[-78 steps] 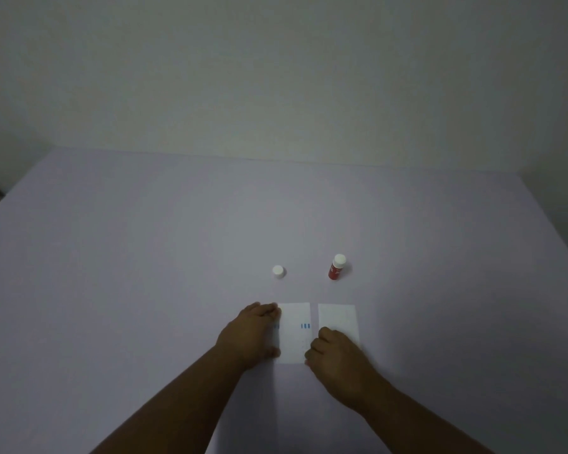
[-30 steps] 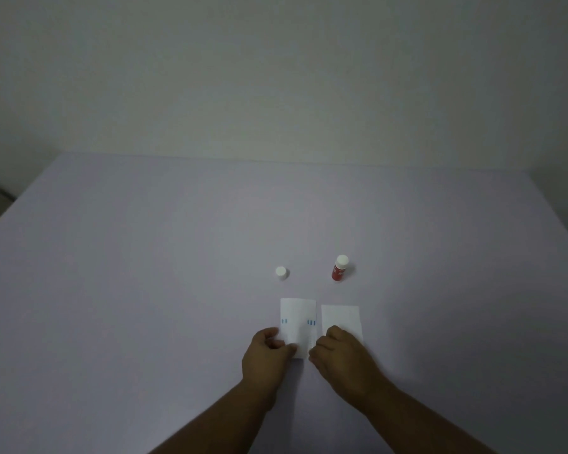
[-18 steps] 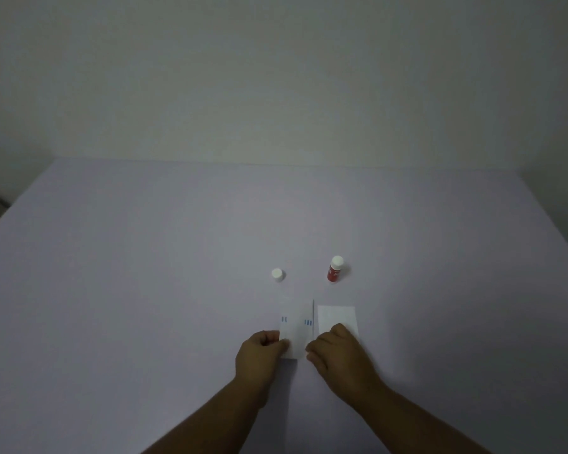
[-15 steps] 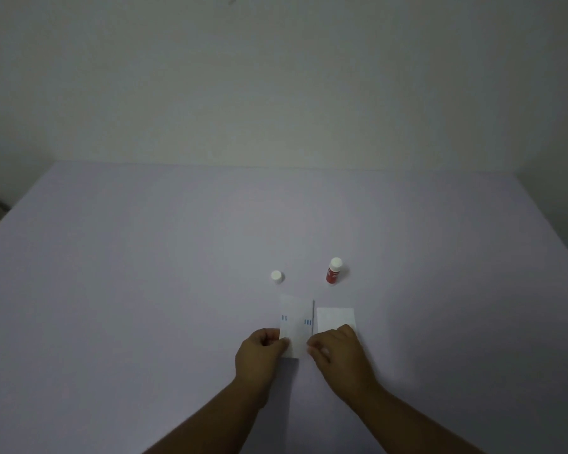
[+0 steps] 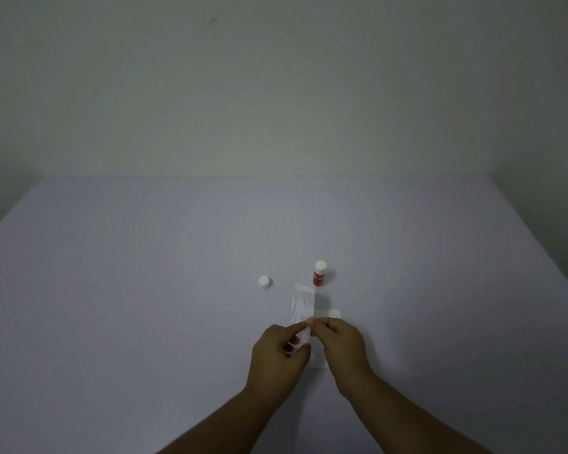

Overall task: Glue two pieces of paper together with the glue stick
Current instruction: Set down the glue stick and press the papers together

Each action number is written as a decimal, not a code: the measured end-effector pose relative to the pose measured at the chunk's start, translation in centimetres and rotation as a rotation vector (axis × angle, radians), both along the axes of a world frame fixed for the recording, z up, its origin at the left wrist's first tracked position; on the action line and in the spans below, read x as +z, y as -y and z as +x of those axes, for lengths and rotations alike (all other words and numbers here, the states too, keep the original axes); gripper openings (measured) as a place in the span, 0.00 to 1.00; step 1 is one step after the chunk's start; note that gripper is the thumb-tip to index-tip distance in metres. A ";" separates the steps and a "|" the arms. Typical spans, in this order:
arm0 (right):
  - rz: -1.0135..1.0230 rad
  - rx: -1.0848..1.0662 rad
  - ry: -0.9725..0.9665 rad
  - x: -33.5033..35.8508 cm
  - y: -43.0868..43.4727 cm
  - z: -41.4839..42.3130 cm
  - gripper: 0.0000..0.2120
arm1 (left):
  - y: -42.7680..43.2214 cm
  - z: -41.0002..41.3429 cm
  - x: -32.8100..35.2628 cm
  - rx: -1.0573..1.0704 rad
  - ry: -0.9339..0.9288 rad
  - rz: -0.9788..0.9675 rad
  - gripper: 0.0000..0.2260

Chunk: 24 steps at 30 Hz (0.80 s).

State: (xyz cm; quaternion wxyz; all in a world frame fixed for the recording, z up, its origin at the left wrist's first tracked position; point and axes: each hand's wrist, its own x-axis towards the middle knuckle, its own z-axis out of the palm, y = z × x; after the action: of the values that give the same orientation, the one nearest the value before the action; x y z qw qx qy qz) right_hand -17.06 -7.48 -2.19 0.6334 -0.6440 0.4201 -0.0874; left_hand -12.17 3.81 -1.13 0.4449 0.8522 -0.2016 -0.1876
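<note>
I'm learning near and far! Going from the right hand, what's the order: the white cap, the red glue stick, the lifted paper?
1. lifted paper, pinched in the right hand itself.
2. glue stick, standing just ahead.
3. cap, ahead but farther left.

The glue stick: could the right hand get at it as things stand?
Probably yes. The glue stick stands upright just beyond the right hand, with only the flat paper between. But that hand now pinches the lifted paper and would have to let go.
</note>
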 end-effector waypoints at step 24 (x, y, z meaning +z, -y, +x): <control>-0.203 0.265 -0.337 -1.9 6.5 -2.7 0.08 | 2.6 1.7 -2.6 0.204 -0.472 0.149 0.09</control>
State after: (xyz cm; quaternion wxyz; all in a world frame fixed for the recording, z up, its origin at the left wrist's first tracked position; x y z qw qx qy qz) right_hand -19.72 -14.03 -4.14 0.4922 -0.7594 0.4207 0.0631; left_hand -10.44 1.22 -3.68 0.4324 0.8310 0.0089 -0.3498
